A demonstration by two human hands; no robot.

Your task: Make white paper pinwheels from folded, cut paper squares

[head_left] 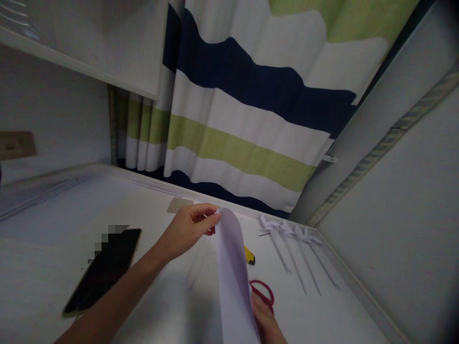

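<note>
My left hand [190, 229] pinches the top edge of a white sheet of paper [233, 272] between thumb and fingers, holding it up on edge above the white desk [53, 267]. My right hand [267, 325] grips the lower part of the same sheet near the bottom of the view; the paper hides most of it. Red-handled scissors [262, 291] lie on the desk just behind my right hand. A yellow and black utility knife [249, 257] peeks out behind the sheet.
A dark phone [103, 272] lies on the desk at the left. Several folded white paper pinwheels on sticks [297, 248] lie in a row at the right, near the wall. A striped curtain [251, 119] hangs behind the desk.
</note>
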